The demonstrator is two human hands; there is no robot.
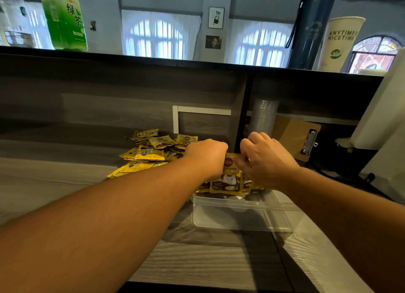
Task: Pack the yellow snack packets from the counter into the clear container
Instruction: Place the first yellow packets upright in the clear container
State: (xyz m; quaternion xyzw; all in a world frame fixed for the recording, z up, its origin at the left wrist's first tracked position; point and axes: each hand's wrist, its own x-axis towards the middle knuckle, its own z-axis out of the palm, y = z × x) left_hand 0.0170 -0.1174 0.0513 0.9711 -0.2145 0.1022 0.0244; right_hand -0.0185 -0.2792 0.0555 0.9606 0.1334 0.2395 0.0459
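Both hands, left hand [207, 154] and right hand [265, 159], are gripping upright yellow snack packets [228, 181], fingers curled, seating them in the clear container [238, 216]; next, likely releasing and fetching from the loose pile [151, 152].

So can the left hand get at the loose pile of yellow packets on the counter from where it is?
Probably yes. The left hand is right beside the loose pile, with nothing between them. But it seems busy steadying the upright packets in the clear container along with the right hand.

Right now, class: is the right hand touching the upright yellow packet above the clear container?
Touching. The head view shows the right hand pinching the yellow packet at its top edge.
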